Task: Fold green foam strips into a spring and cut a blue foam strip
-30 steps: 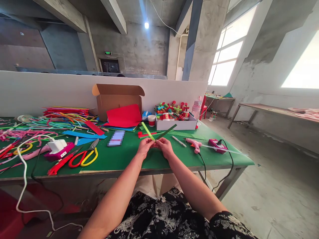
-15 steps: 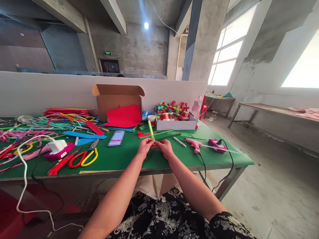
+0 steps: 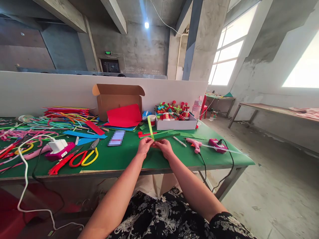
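Note:
A narrow light green strip [image 3: 150,126], seemingly paper or felt, stands up from between my fingertips, leaning slightly left. My left hand [image 3: 144,146] pinches its lower end. The fingertips of my right hand [image 3: 164,146] are closed on the same end, close against the left ones; the exact grip is hidden. Just beyond my hands lie darker green strips [image 3: 167,134] and a thin red strip [image 3: 147,135]. A white pen-like stick [image 3: 179,142] and a pink glue gun [image 3: 194,144] rest to the right of my right hand.
Left on the green table are scissors [image 3: 89,157], red-handled pliers [image 3: 62,165], a blurred phone [image 3: 116,138] and a pipe-cleaner heap [image 3: 64,118]. At the back stand a cardboard box [image 3: 119,99] and a white box [image 3: 176,125] of colourful figures. A power block [image 3: 217,145] sits right.
The light green strip reaches a little higher above my fingers and its tip has shifted slightly left. Both hands stay nearly in place.

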A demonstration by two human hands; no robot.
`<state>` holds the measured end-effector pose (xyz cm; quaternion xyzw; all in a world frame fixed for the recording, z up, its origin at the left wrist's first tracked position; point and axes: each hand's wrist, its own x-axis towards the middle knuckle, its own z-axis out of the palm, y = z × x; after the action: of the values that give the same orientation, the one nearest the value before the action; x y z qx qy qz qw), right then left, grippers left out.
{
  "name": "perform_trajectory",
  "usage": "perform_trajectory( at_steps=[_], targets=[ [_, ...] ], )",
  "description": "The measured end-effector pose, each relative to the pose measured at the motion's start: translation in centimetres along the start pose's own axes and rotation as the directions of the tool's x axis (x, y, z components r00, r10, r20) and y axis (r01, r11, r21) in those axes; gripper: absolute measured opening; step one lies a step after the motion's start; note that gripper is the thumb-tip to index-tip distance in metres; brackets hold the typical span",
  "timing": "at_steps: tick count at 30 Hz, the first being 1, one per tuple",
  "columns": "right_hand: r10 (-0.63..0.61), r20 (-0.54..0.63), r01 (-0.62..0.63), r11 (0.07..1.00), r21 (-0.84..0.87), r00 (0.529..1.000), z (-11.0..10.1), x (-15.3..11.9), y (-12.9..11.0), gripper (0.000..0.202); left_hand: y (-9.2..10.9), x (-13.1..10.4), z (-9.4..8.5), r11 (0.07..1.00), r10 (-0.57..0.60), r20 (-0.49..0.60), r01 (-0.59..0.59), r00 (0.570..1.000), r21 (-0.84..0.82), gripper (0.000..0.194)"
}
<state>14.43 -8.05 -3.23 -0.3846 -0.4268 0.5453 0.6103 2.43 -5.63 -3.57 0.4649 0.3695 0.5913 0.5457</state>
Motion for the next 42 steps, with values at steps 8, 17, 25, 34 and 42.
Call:
perform_trajectory(
  at_steps=[8,17,25,34,42],
  targets=[
    [0.040,-0.020,-0.038,0.997,0.060,0.999,-0.38,0.22,-0.13,0.022,0.36,-0.30,0.24,1.000,0.000,0.050,0.001,0.999,-0.010,0.039],
    [0.035,0.021,-0.036,0.995,0.092,0.999,-0.16,-0.40,-0.69,0.036,0.44,-0.41,0.16,1.000,0.013,0.045,-0.013,0.999,-0.002,0.042],
    [0.003,-0.004,-0.003,0.999,0.042,1.000,-0.18,-0.31,-0.65,0.035,0.59,-0.45,0.18,0.999,0.030,0.051,-0.031,0.998,0.013,0.033],
    [-0.045,-0.023,0.044,0.999,-0.017,0.999,-0.07,-0.18,-0.39,0.034,0.28,-0.26,-0.02,1.000,0.001,0.040,-0.002,0.999,0.021,0.036],
    [-0.047,-0.061,0.049,0.998,0.029,0.997,-0.29,0.14,-0.35,0.033,0.23,-0.66,0.23,0.997,-0.080,0.134,0.080,0.988,0.009,0.035]
  ],
)
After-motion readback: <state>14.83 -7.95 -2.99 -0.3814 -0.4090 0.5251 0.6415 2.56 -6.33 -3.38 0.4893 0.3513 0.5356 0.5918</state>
